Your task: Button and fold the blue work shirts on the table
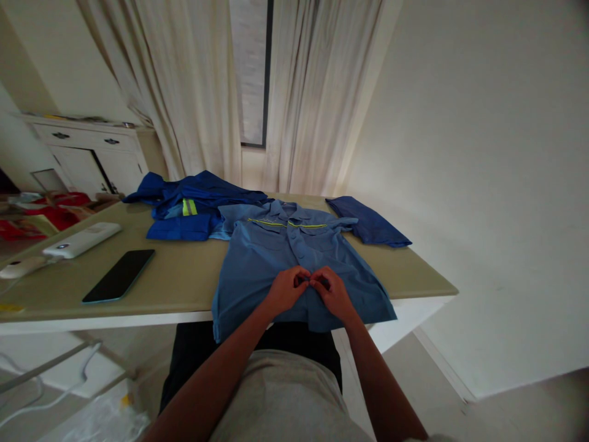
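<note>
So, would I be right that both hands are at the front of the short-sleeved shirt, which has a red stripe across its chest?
Not quite: the head view shows a yellow stripe, not red, across the chest of the short-sleeved shirt; the left hand and right hand are at its front.

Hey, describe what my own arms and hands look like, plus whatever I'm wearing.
Your left hand and right hand are gloveless. Both forearms are uncovered, with no watch or bracelet visible; rings are too small to tell. You're wearing a pale greyish top and black trousers.
</note>
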Motion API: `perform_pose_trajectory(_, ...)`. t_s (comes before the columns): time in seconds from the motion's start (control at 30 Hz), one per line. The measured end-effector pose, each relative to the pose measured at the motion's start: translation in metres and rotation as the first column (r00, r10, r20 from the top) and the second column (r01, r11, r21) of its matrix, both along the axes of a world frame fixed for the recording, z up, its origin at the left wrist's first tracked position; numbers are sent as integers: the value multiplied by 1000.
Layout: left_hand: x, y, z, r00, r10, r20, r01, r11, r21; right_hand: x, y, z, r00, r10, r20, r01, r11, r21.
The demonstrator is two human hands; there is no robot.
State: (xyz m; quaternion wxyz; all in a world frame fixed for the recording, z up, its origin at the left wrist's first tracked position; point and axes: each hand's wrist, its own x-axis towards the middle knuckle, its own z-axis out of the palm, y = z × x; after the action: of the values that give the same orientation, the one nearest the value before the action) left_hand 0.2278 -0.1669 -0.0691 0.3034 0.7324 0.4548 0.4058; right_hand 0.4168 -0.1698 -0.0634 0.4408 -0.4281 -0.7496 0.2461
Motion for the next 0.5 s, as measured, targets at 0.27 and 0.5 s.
perform_pose_trajectory(0.27,9,-9,9,958,147,-246,-130,988,87,-11,-2,-3,1000,-20,9,19,992,124)
perform_pose_trajectory(0.5,14,-20,18,772,328,-545,-143,925,353,-17,1,-2,997,-55,-62,59,996,66)
